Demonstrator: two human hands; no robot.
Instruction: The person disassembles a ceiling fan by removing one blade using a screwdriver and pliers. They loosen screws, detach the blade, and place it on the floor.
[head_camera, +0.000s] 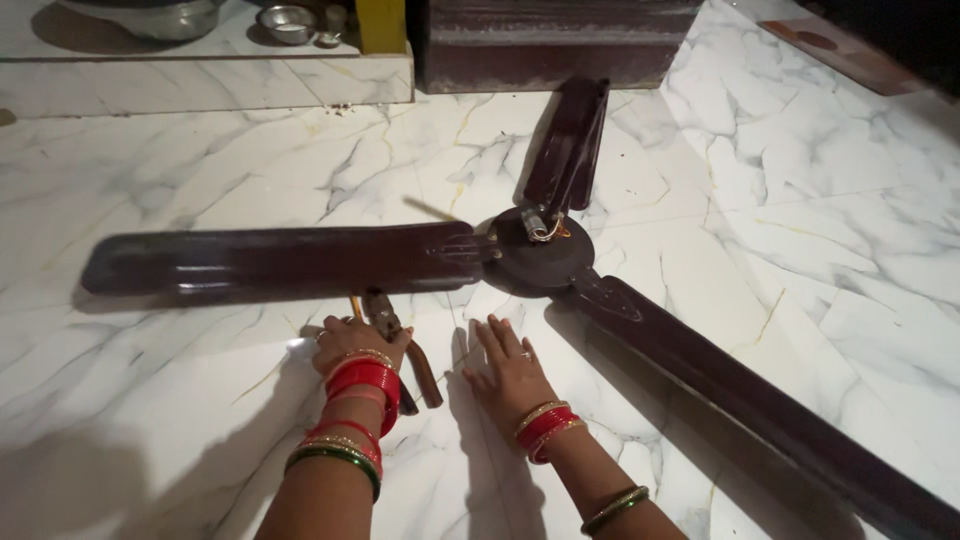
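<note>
ceiling fan (545, 250) lies flat on the white marble floor (800, 200), dark maroon-brown, three long blades spreading from a round central hub; one blade runs left, one runs up toward the dark wall base, one runs down to the lower right corner. short wire ends and a metal stub stick up from the hub's middle. pliers (400, 345) with brownish-red handles lie on the floor just below the left blade, jaws pointing up toward the blade edge. left hand (350, 340) rests over the pliers' upper part, fingers curled down on it; grip looks loose, cannot tell whether it is truly clasped round the tool or just lying on it. wrist carries a stack of red and gold bangles, with green ones further up the forearm. right hand (505, 365) is open, palm flat on the floor, fingers spread and pointing toward the hub, holding nothing, near the fan but not touching it; a ring on one finger, red and gold bangles at the wrist. far left top: a raised marble step (200, 80) with a small steel bowl (287, 22) and a larger steel vessel (150, 15), a yellow upright (381, 25) beside them.
</note>
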